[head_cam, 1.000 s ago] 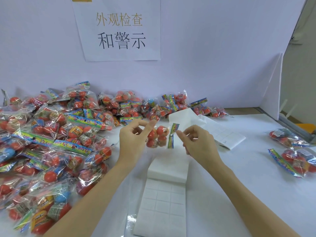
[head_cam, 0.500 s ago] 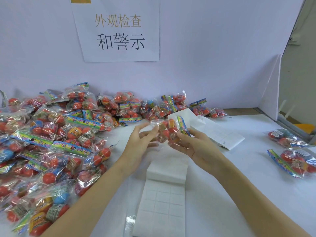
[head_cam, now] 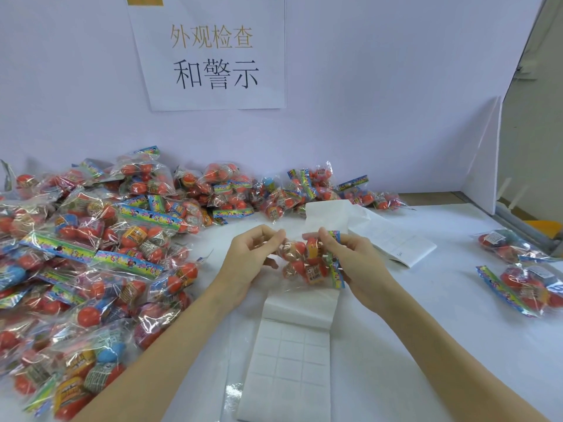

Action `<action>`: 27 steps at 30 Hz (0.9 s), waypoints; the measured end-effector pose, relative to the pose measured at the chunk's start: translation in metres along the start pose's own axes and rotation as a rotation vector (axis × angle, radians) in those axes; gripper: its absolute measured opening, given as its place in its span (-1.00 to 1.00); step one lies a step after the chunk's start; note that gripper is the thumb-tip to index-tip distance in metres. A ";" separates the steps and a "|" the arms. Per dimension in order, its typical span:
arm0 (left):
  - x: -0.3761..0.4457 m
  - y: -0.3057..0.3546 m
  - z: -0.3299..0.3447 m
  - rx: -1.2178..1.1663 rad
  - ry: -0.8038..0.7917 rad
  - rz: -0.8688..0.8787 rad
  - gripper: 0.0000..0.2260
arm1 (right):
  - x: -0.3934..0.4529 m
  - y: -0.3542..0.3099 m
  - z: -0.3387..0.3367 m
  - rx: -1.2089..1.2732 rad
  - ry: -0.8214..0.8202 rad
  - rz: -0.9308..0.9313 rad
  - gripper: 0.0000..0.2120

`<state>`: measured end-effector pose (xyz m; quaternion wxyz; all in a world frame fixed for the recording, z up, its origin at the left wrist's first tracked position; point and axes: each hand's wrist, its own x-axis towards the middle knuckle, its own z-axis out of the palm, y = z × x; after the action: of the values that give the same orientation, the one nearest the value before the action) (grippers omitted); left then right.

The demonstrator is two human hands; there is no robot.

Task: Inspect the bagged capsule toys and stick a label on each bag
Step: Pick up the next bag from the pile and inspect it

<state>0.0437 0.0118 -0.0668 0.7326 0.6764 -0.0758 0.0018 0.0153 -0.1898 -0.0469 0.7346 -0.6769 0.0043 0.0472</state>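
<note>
White table [head_cam: 426,330] with heaped toy bags [head_cam: 91,254], label sheets [head_cam: 289,367].

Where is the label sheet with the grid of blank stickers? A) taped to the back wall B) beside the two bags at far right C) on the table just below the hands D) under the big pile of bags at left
C: the label sheet lies flat on the table directly below both hands, which hold the bag of capsule toys above its upper end.
</note>
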 end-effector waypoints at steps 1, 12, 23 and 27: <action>0.001 0.001 0.000 0.023 0.026 0.027 -0.79 | 0.000 -0.001 0.000 -0.002 0.012 -0.006 -0.68; 0.003 0.005 -0.003 -0.063 0.005 0.016 -0.84 | 0.005 0.000 -0.003 -0.051 0.050 -0.054 -0.88; -0.003 0.003 0.011 0.029 0.040 0.061 -0.90 | 0.010 0.004 -0.007 0.073 0.042 -0.118 -0.73; -0.004 0.008 0.016 -0.242 -0.012 -0.124 -0.85 | 0.009 0.004 -0.004 0.090 0.064 -0.127 -0.77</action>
<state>0.0369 -0.0026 -0.0584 0.8071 0.5865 -0.0380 -0.0568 0.0243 -0.1928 -0.0518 0.7654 -0.6431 -0.0132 -0.0212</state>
